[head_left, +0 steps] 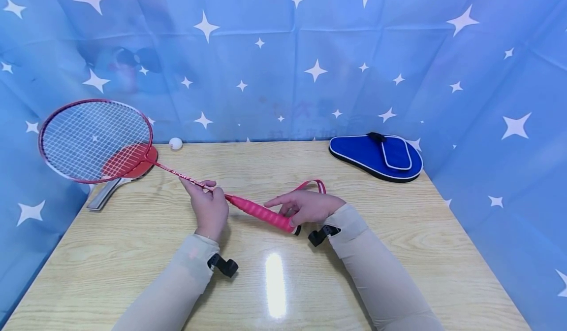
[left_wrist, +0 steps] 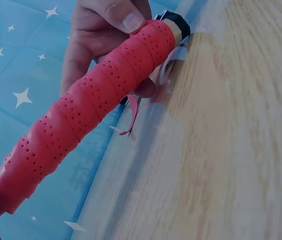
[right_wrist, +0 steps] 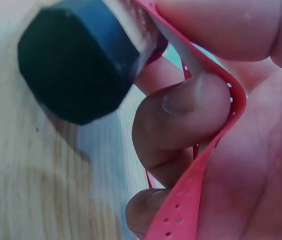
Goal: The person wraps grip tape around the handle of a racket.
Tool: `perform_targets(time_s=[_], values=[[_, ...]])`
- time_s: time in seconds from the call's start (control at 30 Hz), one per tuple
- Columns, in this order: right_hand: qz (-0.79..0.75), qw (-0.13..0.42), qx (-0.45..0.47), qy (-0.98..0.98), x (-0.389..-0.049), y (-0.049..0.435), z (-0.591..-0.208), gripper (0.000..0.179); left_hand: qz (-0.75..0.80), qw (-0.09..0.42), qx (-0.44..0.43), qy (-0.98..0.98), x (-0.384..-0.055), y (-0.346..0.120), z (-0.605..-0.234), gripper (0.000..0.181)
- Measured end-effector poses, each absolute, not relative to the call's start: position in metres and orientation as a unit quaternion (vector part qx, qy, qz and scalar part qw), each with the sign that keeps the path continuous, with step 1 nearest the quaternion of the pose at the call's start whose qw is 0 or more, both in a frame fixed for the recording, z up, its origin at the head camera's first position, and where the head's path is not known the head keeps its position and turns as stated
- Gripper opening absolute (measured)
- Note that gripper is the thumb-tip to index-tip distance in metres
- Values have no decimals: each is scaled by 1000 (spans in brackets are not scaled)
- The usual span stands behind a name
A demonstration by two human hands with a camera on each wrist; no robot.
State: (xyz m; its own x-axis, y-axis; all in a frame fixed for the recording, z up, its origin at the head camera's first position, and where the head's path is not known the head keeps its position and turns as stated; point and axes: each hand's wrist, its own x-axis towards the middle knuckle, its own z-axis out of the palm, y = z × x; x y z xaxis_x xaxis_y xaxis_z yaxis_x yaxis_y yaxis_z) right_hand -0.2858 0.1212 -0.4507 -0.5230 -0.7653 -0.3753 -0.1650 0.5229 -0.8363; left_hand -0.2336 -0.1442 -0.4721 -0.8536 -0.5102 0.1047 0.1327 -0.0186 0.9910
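A red badminton racket (head_left: 165, 167) is held at a slant above the table, its strung head at the left. My left hand (head_left: 210, 210) grips the shaft just above the handle. The handle (left_wrist: 86, 107) is wrapped in overlapping turns of pink-red perforated grip tape. At the butt end, my right hand (head_left: 312, 207) pinches the loose grip tape (right_wrist: 181, 205), its thumb against the handle. That tape loops past its curled fingers in the right wrist view. A bare pale strip shows beside the black butt cap (right_wrist: 76, 65). The tape's tail (head_left: 315, 183) arcs up behind the right hand.
Behind the racket head lies a red table tennis bat (head_left: 143, 166) with a grey handle. A white ball (head_left: 175, 143) sits at the table's back edge. A blue bat case (head_left: 359, 154) lies back right. A starry blue curtain (head_left: 266, 65) surrounds the wooden table (head_left: 398, 222).
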Motion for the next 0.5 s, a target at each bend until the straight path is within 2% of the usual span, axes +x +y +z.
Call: perform_targets(time_s=[0.33, 0.5], values=[[-379, 373, -297, 793, -285, 122, -451, 82, -714, 198, 153, -654, -233, -144, -471, 108], [-374, 365, -313, 793, -286, 121, -453, 81, -709, 207, 149, -657, -233, -144, -472, 105]])
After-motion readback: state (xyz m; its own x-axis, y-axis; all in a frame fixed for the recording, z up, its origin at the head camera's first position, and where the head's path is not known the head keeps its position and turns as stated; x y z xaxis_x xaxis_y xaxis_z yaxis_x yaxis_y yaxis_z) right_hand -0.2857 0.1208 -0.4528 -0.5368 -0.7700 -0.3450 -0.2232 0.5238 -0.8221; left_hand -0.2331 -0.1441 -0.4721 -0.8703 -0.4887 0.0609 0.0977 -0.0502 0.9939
